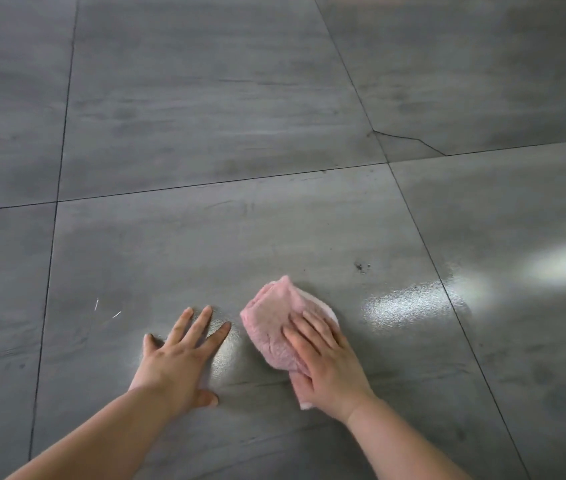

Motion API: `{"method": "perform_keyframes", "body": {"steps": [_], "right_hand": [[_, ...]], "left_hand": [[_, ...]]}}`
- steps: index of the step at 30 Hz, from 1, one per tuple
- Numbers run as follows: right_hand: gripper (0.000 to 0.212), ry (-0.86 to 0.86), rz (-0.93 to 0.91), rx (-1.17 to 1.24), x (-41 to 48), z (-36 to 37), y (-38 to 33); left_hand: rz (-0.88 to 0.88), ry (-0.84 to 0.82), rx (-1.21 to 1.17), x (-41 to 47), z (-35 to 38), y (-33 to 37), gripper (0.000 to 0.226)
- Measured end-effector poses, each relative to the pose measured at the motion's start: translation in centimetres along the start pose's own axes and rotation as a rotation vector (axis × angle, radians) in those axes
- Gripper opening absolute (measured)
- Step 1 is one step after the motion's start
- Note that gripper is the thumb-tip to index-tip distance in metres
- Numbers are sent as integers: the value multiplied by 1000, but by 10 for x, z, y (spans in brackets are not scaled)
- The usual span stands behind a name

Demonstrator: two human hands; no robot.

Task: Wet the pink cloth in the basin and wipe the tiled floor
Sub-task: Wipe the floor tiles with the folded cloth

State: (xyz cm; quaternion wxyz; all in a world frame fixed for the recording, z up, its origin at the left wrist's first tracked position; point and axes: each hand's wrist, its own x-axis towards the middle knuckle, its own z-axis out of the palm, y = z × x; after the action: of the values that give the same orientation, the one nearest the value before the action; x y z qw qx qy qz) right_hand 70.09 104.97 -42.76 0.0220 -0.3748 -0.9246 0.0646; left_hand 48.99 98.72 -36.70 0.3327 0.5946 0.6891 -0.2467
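Both of the person's hands are down on the grey tiled floor [205, 133]. The left hand [179, 355] lies flat with its fingers spread straight, palm on the tile, holding nothing. Just beside it, the right hand [326, 362] presses flat on a folded pink cloth [271, 327], fingers straight over the top. The cloth lies on the floor, its far end poking out beyond the fingertips. Further right, a bright glare [413, 303] shines off the tile. Beyond that, a crack [409, 138] runs across a far tile's corner.
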Motion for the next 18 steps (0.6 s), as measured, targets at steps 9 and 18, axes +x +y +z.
{"method": "perform_keyframes", "body": {"steps": [9, 18], "right_hand": [[64, 118, 1154, 193, -37, -34, 87], [57, -14, 121, 83, -19, -2, 6]], "left_hand": [[-11, 25, -28, 1, 3, 2, 100], [-5, 54, -11, 1, 1, 4, 101]]}}
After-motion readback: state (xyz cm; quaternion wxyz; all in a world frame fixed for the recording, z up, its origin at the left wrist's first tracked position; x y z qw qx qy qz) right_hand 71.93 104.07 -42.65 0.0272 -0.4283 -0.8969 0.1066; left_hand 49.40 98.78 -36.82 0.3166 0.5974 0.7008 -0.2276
